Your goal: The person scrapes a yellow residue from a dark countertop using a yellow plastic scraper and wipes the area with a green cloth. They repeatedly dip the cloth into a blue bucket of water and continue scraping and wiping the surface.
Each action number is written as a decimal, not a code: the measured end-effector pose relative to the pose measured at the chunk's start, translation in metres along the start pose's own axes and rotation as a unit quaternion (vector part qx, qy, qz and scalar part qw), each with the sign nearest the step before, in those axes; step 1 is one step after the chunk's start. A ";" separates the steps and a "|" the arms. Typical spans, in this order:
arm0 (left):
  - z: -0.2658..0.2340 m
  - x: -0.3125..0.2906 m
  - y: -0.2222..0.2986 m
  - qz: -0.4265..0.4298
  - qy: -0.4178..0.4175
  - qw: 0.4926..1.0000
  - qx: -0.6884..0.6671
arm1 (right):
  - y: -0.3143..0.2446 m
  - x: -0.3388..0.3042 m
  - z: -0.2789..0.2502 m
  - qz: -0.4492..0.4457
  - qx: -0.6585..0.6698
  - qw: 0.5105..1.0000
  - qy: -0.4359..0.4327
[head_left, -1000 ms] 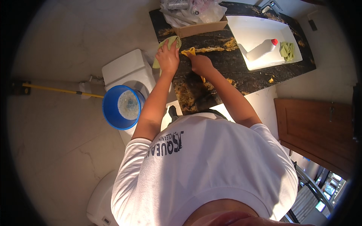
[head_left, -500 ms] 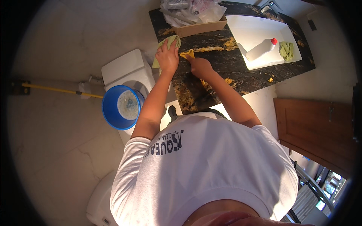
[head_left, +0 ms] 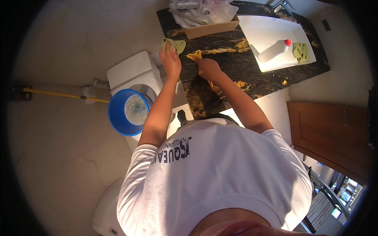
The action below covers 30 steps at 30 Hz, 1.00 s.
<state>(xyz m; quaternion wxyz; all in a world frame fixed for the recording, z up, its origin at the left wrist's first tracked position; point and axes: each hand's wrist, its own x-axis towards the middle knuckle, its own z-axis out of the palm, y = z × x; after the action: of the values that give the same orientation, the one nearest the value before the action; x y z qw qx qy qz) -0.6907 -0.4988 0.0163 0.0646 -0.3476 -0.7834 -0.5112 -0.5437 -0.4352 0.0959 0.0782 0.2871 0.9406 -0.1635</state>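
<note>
At the left edge of the black and gold stone counter point(head_left: 232, 61), my left hand point(head_left: 171, 63) presses a light green cloth point(head_left: 178, 46), its fingers over the cloth's left part. The cloth bunches up to the right of the fingers, on the counter's edge. My right hand point(head_left: 209, 70) is closed over the counter top, gripping what looks like a yellow cloth point(head_left: 194, 55). One end of it pokes out beyond the fingers, and a bit of yellow shows below the hand. The rest of it is hidden by the hand.
A cardboard box point(head_left: 210, 30) with plastic bags sits at the counter's back. The white sink point(head_left: 252, 29) holds a white red-capped bottle point(head_left: 273, 51) and a green cloth point(head_left: 300, 52). Left are a blue bucket point(head_left: 115, 114) of sudsy water, a white toilet point(head_left: 130, 70) and a yellow pole point(head_left: 59, 93).
My left hand has slid slightly left, toward the outside of the counter's edge, and the green cloth now bunches to the right of its fingers. My right hand stays almost in place.
</note>
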 end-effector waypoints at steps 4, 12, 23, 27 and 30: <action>-0.005 -0.013 -0.007 -0.079 -0.008 0.995 -0.064 | -0.017 -0.044 0.011 0.037 0.020 0.999 -0.028; -0.006 -0.025 -0.020 -0.183 -0.043 0.971 -0.146 | -0.031 -0.011 0.006 0.068 0.000 0.997 -0.036; 0.011 -0.097 -0.082 -0.273 -0.088 0.938 -0.195 | -0.036 -0.031 0.012 0.073 -0.010 0.996 -0.044; -0.015 -0.105 -0.077 -0.386 -0.109 0.846 -0.350 | -0.033 0.008 -0.001 0.079 0.002 0.996 -0.029; -0.039 -0.108 -0.069 -0.458 -0.134 0.753 -0.453 | -0.039 -0.012 0.002 0.086 -0.005 0.995 -0.057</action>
<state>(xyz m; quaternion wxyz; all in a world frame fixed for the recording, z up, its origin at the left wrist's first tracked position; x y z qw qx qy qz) -0.6618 -0.5992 -0.0665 -0.4481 -0.0007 -0.5266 -0.7224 -0.5553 -0.4727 0.1069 0.1463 0.3565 0.9074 -0.1677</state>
